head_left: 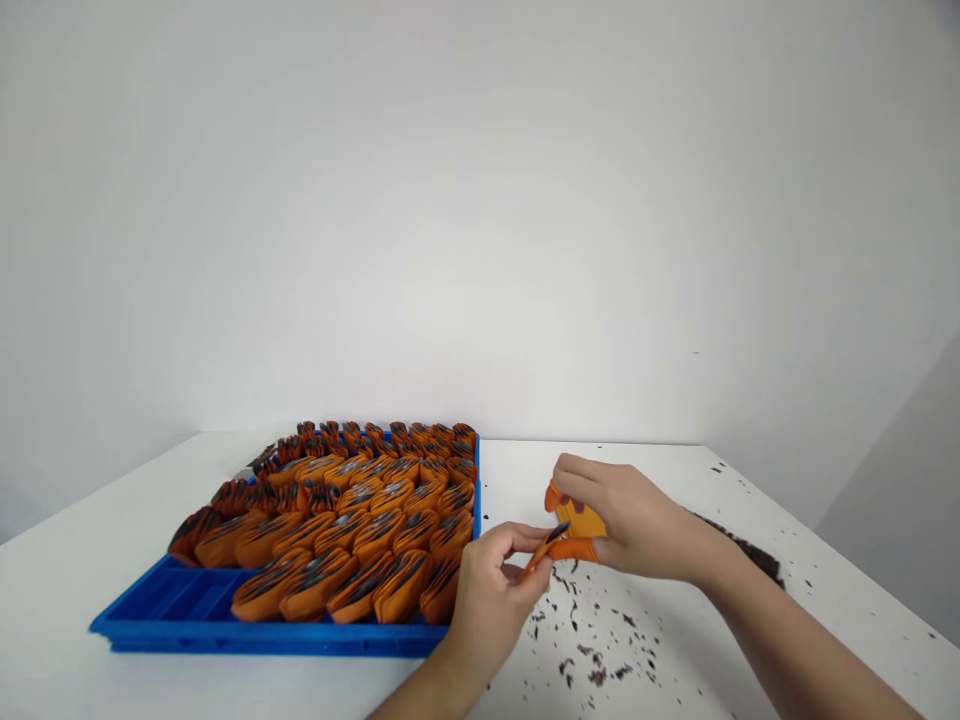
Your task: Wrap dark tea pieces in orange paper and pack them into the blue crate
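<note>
My left hand (495,575) is closed, pinching a small flat piece (546,548), orange with a dark edge, between thumb and fingers. Right beside it is my right hand (619,510), with orange covers on its thumb and index finger. Those two fingers are apart, and the thumb reaches close to the pinched piece; whether it touches is hard to see. Behind the right hand's fingers shows a yellow-orange flat piece or small stack (583,522), partly hidden by the hand. Left of both hands, many orange-and-dark folded bundles (322,585) stand in rows in a blue tray (277,638).
Dark crumbs and flakes (598,677) are scattered over the white table (795,660) below and right of my hands. A dark brown strip-like pile (757,562) lies behind my right forearm. A pale wall (480,220) rises behind the table.
</note>
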Demonstrator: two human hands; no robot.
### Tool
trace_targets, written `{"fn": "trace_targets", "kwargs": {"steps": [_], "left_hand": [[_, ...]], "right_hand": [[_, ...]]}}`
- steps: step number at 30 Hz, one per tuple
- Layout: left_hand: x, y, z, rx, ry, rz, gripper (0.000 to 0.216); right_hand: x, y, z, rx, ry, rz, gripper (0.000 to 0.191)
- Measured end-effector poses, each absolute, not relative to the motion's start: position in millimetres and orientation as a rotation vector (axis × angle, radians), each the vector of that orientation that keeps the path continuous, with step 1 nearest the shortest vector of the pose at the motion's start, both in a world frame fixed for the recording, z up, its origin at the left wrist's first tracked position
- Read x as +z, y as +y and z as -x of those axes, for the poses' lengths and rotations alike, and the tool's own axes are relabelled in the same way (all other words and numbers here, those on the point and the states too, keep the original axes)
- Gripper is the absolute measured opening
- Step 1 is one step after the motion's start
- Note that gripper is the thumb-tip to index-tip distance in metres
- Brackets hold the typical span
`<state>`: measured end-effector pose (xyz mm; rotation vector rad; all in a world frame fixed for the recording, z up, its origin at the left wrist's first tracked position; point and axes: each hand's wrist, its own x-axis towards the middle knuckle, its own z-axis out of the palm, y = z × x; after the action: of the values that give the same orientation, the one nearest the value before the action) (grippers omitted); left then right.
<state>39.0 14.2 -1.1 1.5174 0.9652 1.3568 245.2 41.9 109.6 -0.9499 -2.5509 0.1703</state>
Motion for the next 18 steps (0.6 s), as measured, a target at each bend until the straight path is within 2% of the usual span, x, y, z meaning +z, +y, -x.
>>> {"fn": "trace_targets", "kwargs": {"steps": [4, 9, 14, 18], "left_hand": [[0.0, 11.1, -41.6, 1.320, 0.987, -1.511, 0.012], [-5.0, 9.0, -46.8, 1.260, 1.096, -1.516, 0.040], [-15.4, 10.4, -46.6, 0.979, 1.037, -1.847, 0.030], [-22.1, 8.5, -41.8, 0.860, 0.933, -1.953, 0.023]], "right_hand": [[110.2, 45.5, -249.2, 0.356, -2.560, 0.852, 0.015], [136.5, 49.4, -255.7, 0.181, -2.463, 0.826, 0.016], [158.5, 62.6, -176.6, 0.239, -2.422, 0.569, 0.017], [140.4, 83.0, -53.2, 0.288, -2.510, 0.289, 0.022]]}}
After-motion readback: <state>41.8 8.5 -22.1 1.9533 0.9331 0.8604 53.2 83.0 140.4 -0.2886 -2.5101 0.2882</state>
